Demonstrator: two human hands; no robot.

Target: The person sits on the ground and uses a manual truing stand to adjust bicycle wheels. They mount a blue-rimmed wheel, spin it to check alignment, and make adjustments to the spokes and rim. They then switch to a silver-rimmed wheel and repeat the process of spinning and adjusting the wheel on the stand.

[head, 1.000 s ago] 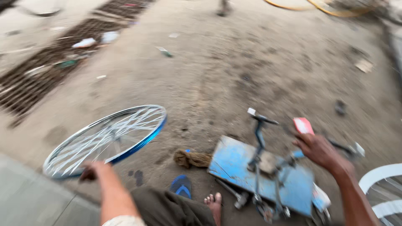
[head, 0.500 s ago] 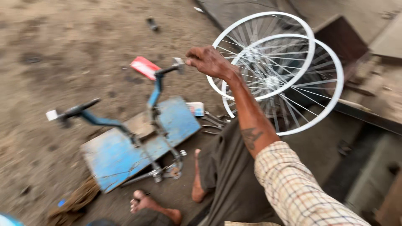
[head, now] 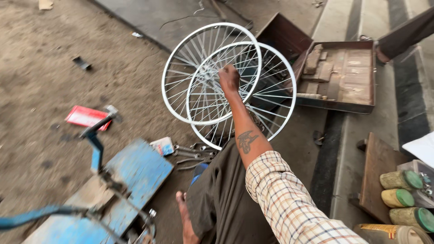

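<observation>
Two white spoked bicycle wheels lie overlapped on the ground: a far wheel (head: 165, 86) and a near wheel (head: 293, 92). My right hand (head: 229, 77) is stretched out over them, its fingers curled shut around the hub and spokes where the wheels overlap. The forearm has a checked sleeve. My left hand is out of view. My bare foot (head: 181, 199) and brown trousers show at the bottom.
A blue board (head: 140, 169) carries a blue metal stand (head: 96, 149) at lower left. Nearby lie spanners (head: 190, 151), a small box (head: 162, 145) and a red packet (head: 86, 116). An open rusty toolbox (head: 343, 77) sits at upper right, green-lidded jars (head: 400, 180) at lower right.
The view has swung right, away from a blue-rimmed wheel. My right hand moved from the blue stand to the white wheels and closed on them. My left hand left the view.
</observation>
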